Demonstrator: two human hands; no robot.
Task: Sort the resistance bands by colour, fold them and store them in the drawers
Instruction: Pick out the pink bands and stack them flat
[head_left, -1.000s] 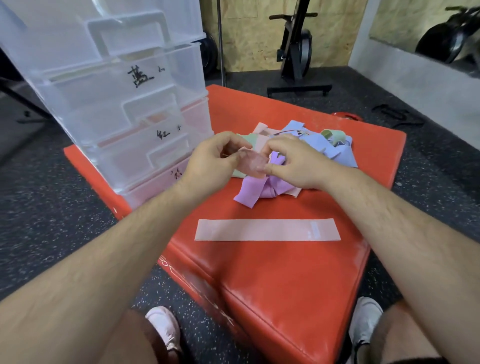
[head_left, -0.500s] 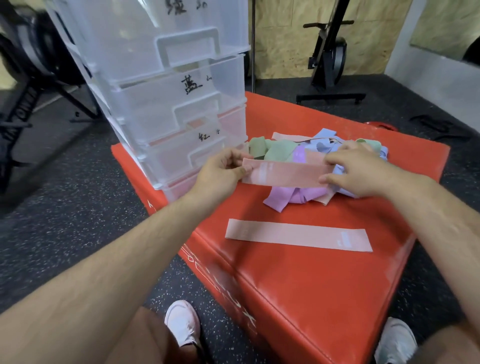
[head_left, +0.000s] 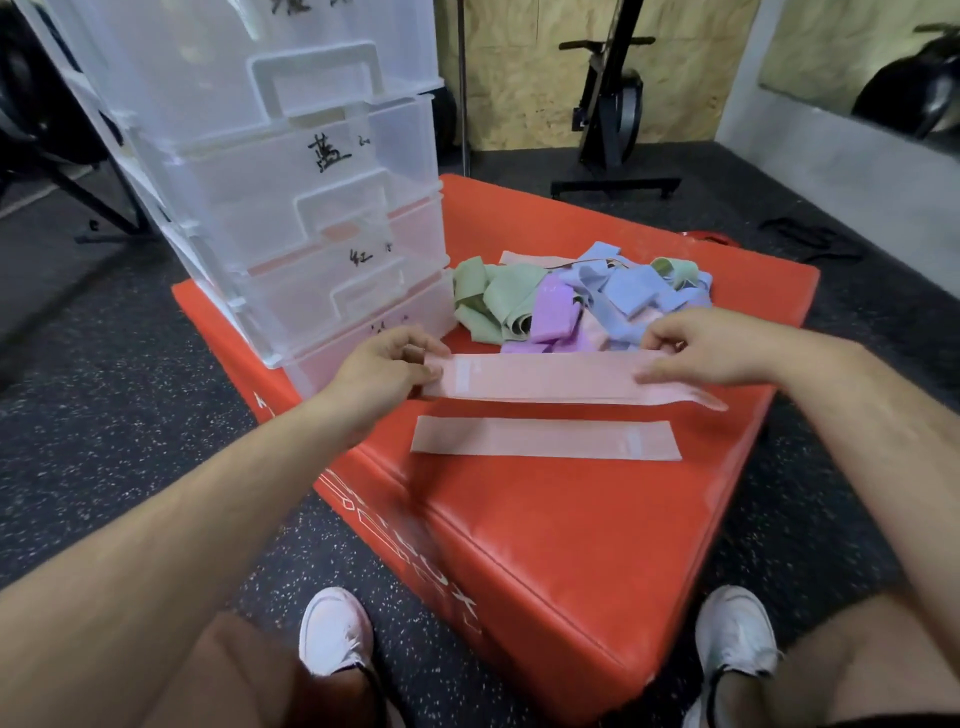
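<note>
The clear drawer unit (head_left: 311, 208) stands far left. The left hand (head_left: 379, 374) pinches one end of the held pink band (head_left: 545, 376) and the right hand (head_left: 727, 345) pinches near the other. The band's long axis runs left-right between the grips, just beyond the flat pink band (head_left: 545, 439) on the red plyo box (head_left: 571, 545).

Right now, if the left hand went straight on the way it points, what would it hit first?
Likely the crumpled green fabric band at the heap's near edge. The left hand, pinching the long pink fabric band, points forward-right toward it; height is unclear, so it may pass above.
</note>
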